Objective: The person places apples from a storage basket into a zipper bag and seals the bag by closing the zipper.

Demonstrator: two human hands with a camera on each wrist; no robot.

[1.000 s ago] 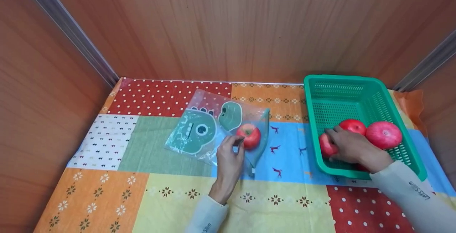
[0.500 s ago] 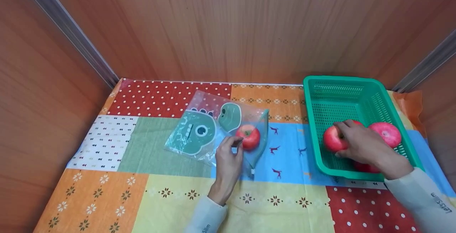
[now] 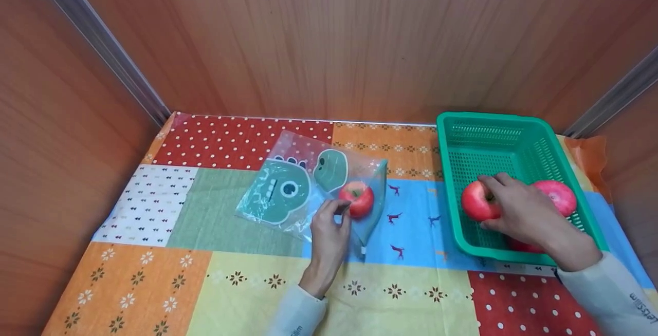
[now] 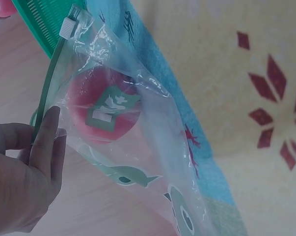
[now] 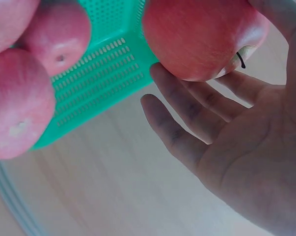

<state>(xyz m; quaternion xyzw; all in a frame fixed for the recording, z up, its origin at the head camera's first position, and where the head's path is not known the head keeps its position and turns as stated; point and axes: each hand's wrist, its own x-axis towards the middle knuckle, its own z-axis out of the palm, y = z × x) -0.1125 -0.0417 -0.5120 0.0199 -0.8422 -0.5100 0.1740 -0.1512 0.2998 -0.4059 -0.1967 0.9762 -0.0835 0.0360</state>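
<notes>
A clear zip bag (image 3: 281, 197) printed with a green dinosaur lies on the cloth, its green zip edge facing right. One red apple (image 3: 355, 203) is inside it; the left wrist view shows a green-and-white label on that apple (image 4: 101, 105). My left hand (image 3: 329, 236) pinches the bag's edge between thumb and fingers. A white slider (image 4: 67, 28) sits at the end of the zip. At the green basket (image 3: 455, 233), my right hand (image 3: 537, 218) grips another red apple (image 3: 477, 203) from above, its stem showing in the right wrist view.
More apples (image 3: 556, 196) lie in the right and near part of the basket, partly covered by my right hand. A patchwork cloth (image 3: 241, 295) covers the table. Wood-look panels (image 3: 329, 43) stand at the back and both sides.
My right hand has raised the apple from the basket's left side and shifted slightly, uncovering apples beneath it. My left hand stays at the bag's edge.
</notes>
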